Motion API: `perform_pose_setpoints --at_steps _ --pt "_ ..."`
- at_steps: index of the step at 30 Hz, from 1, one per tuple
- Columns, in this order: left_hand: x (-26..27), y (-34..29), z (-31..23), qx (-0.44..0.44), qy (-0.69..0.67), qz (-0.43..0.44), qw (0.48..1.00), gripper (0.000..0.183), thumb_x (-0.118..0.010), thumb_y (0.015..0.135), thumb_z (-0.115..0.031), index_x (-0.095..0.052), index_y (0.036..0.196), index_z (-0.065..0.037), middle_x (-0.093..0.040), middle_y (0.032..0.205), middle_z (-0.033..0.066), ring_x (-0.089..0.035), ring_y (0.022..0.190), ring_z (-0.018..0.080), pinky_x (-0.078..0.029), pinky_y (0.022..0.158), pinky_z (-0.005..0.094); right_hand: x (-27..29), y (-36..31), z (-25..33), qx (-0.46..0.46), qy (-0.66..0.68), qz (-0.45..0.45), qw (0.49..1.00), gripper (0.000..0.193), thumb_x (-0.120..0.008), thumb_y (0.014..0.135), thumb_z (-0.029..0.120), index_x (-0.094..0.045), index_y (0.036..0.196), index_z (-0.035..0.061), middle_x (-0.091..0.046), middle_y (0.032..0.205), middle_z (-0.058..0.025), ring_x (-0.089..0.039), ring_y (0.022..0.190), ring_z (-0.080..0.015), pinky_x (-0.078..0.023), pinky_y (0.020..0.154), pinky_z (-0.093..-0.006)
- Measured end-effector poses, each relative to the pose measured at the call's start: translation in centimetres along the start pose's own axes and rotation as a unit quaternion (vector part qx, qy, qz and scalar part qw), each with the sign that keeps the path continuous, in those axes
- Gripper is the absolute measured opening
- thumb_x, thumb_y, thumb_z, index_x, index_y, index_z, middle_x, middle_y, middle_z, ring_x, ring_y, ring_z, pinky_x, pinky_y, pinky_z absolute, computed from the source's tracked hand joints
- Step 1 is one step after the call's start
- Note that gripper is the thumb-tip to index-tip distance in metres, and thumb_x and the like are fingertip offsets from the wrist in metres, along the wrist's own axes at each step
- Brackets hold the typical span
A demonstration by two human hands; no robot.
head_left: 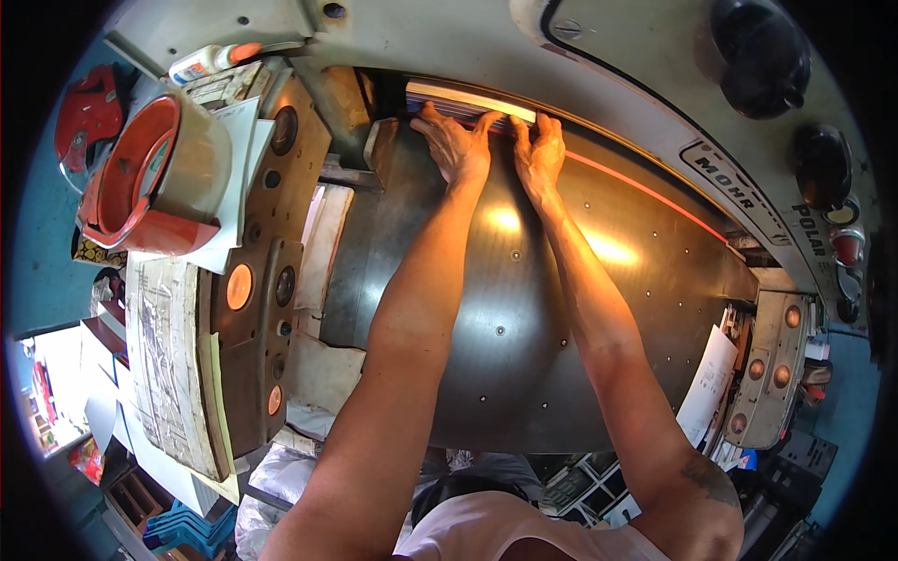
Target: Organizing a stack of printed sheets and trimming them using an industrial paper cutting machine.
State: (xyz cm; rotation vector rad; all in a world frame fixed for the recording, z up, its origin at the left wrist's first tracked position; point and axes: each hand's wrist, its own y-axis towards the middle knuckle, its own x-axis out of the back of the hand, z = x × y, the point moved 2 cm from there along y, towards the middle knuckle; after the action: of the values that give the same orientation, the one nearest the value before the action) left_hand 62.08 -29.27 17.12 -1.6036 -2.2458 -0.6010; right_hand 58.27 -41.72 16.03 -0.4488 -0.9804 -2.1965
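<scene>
Both arms reach far across the metal bed (449, 374) of a large paper cutter. At its back lies a stack of what looks like paper (458, 100), its layered edge lit brightly, partly under the machine's front beam. My left hand (456, 145) rests against the front of the stack, fingers spread and thumb pointing right. Just right of it, my right hand (540, 157) touches the stack's right end with thumb and fingers apart. Neither hand is wrapped round anything. The fingertips are partly hidden against the stack. A red light line (645, 191) crosses the bed to the right.
On the left side table stand a red-and-grey bucket (204, 154), a glue bottle (201, 65) and loose white sheets (245, 140). Dark round knobs (760, 56) stick out of the machine's front at upper right. Papers (708, 383) lean by the right side table (769, 369).
</scene>
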Motion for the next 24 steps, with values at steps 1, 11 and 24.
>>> perform_pose_setpoints --at_steps 1,11,24 --pt "0.0 -0.1 -0.2 -0.001 -0.003 0.006 1.000 0.104 -0.089 0.065 -0.046 -0.032 0.133 0.008 -0.040 0.115 0.0256 -0.061 0.096 0.0433 -0.056 0.081 0.0475 0.0 0.0 -0.2 -0.011 -0.009 0.012 1.000 0.031 -0.071 0.089 0.027 -0.063 0.098 -0.0014 -0.059 0.090 -0.0190 -0.056 0.084 -0.0367 -0.045 0.072 -0.0460" --pt "-0.3 -0.1 -0.1 -0.007 0.000 0.003 1.000 0.102 -0.089 0.065 -0.046 -0.033 0.133 0.007 -0.041 0.116 0.0236 -0.060 0.100 0.0403 -0.055 0.083 0.0465 -0.2 0.0 -0.6 -0.011 -0.003 0.018 1.000 0.034 -0.069 0.090 0.029 -0.061 0.093 -0.0034 -0.056 0.088 -0.0203 -0.055 0.088 -0.0381 -0.045 0.076 -0.0472" --pt "0.2 0.1 0.3 0.006 0.037 -0.005 0.999 0.106 -0.091 0.062 -0.047 -0.032 0.133 0.006 -0.041 0.117 0.0251 -0.058 0.104 0.0403 -0.053 0.087 0.0463 -1.1 -0.5 -0.8 0.012 -0.025 0.036 0.999 0.037 -0.067 0.092 0.031 -0.058 0.091 -0.0047 -0.055 0.092 -0.0240 -0.052 0.087 -0.0404 -0.044 0.077 -0.0488"
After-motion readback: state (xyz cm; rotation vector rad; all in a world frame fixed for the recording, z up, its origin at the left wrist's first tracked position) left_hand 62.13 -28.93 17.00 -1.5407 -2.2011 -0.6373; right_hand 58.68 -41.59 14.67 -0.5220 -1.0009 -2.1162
